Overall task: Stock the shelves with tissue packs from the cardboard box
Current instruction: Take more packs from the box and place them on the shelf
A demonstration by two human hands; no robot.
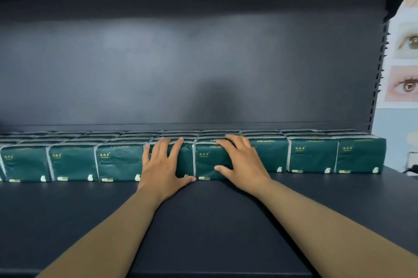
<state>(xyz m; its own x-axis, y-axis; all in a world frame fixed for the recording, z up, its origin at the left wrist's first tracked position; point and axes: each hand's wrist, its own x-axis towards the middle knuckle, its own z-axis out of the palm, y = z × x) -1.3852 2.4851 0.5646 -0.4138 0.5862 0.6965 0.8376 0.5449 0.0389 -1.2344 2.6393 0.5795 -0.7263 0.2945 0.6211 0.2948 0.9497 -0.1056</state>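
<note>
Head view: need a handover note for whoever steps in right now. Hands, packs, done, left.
Left hand: open, flat against the front of a green pack in the front row, fingers over its top edge.
Right hand: open, pressing the next pack to its right the same way.
Packs: rows of them fill the back of the dark shelf, the front row running edge to edge. The shelf's front part is bare.
Done: several rows placed and squared.
Left: probably finish pushing this row back, then fill the front. The cardboard box is out of view, so the remaining stock cannot be told.
</note>
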